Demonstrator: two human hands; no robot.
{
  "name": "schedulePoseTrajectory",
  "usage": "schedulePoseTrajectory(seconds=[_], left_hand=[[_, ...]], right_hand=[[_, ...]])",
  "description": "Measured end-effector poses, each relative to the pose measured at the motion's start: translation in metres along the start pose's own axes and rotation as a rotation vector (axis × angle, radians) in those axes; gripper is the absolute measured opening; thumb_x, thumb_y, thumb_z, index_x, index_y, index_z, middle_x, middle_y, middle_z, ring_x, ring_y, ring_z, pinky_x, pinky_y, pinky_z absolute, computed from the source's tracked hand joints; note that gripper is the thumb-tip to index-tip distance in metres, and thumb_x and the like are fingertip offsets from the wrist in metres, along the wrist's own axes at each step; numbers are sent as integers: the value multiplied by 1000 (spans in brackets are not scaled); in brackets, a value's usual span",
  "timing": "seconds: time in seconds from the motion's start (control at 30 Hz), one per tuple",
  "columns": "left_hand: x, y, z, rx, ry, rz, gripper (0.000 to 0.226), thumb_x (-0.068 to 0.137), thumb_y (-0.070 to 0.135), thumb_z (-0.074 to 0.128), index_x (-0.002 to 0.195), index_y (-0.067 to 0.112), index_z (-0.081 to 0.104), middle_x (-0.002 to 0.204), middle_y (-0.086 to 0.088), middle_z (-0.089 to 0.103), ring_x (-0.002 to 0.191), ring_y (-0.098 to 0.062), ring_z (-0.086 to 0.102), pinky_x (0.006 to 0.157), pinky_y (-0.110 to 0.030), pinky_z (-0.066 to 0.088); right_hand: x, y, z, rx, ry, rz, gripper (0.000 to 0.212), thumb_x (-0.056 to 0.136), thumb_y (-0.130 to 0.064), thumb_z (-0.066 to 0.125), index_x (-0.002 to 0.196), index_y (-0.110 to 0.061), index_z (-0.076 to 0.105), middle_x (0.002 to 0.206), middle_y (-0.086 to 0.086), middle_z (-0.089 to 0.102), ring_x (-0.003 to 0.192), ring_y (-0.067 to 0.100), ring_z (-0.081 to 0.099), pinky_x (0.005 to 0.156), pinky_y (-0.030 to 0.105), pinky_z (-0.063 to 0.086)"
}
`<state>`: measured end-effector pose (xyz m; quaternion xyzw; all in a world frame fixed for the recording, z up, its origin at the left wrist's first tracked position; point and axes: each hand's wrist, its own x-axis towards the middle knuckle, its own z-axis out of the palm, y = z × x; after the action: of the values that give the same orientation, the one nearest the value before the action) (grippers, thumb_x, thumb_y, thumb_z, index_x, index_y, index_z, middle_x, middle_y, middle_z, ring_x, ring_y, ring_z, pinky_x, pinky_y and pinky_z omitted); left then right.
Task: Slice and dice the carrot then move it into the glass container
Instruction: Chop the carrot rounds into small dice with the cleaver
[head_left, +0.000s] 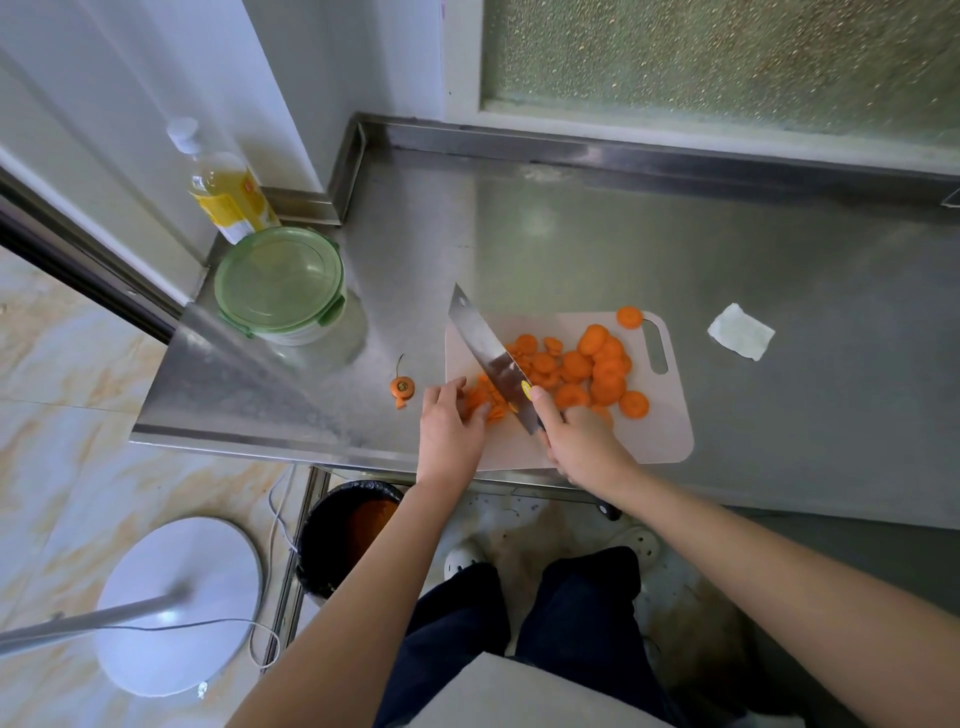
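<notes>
On the cutting board (670, 441), my left hand (449, 431) curls over carrot slices (480, 402); right hand (584, 449) grips the cleaver (485, 348). I'd tuck those fingertips (457, 389) back.

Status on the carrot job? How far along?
Done: carrot sliced into rounds on the board; the top is cut off and lies on the counter. In hand: right hand grips the knife, left hand steadies a small pile being diced. Left: most rounds are whole, and the container is lidded, with nothing moved in yet.
</notes>
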<state>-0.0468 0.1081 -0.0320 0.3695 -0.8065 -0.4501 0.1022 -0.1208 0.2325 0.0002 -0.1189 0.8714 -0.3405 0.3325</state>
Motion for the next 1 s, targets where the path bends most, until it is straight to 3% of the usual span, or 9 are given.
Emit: schedulePoseTrajectory(seconds=[0.17,0.37,0.53,0.67,0.8,0.87,0.9,0.93,1.0], left_hand=[[2,-2,4,-24,45,-50,32,85,8,65,116,1,61,108,-14,58,89,-19,56,79,-10,35],[2,-2,4,-69,113,-95,18,85,7,65,102,4,69,99,-9,66,78,-11,56,74,-8,36],[4,0,5,-67,129,-130,12,85,4,63,95,6,70,94,-7,68,76,-10,56,67,3,33],[2,3,6,-67,154,-135,11,85,4,63,92,4,71,91,-8,68,76,-11,54,70,-2,32],[2,3,6,-74,161,-151,11,86,3,62,92,2,70,90,-8,67,76,-11,53,64,5,30],[3,3,7,-68,159,-156,11,86,3,61,91,2,71,89,-8,67,75,-11,53,63,5,30],[4,3,7,-63,155,-160,11,86,4,61,91,3,71,89,-8,68,75,-11,53,63,4,31],[4,2,7,-58,152,-162,11,86,4,61,90,4,71,88,-7,68,74,-12,54,64,2,31],[5,1,7,-56,153,-157,11,85,4,62,90,4,72,87,-8,68,75,-14,57,66,-4,32]], right_hand=[[-6,-7,-2,-46,-33,5,70,95,-62,26,53,-9,45,49,5,44,49,23,43,53,30,34],[-16,-18,-4,-129,-57,6,70,98,-57,25,60,-4,50,56,10,51,50,22,47,60,32,45],[-18,-19,-4,-278,-60,0,69,100,-53,19,63,-4,52,64,11,56,52,18,48,47,16,34],[-19,-22,-5,-328,-152,14,66,99,-53,16,97,-2,58,73,10,48,75,24,47,51,17,27],[-23,-32,-4,-358,-194,84,55,104,-39,18,119,2,52,69,2,38,82,22,43,50,18,22],[-23,-34,1,-300,-130,118,46,105,-18,24,146,2,20,83,5,41,81,21,40,47,26,20],[-24,-34,3,-346,-143,98,53,104,-9,26,150,1,1,91,8,41,80,20,39,46,27,20],[-21,-30,5,-385,-167,87,58,102,-5,26,149,-1,-7,96,10,44,76,19,38,46,27,20],[-16,-26,9,-348,-179,89,48,104,-12,22,149,0,13,89,9,48,61,15,32,48,24,21]])
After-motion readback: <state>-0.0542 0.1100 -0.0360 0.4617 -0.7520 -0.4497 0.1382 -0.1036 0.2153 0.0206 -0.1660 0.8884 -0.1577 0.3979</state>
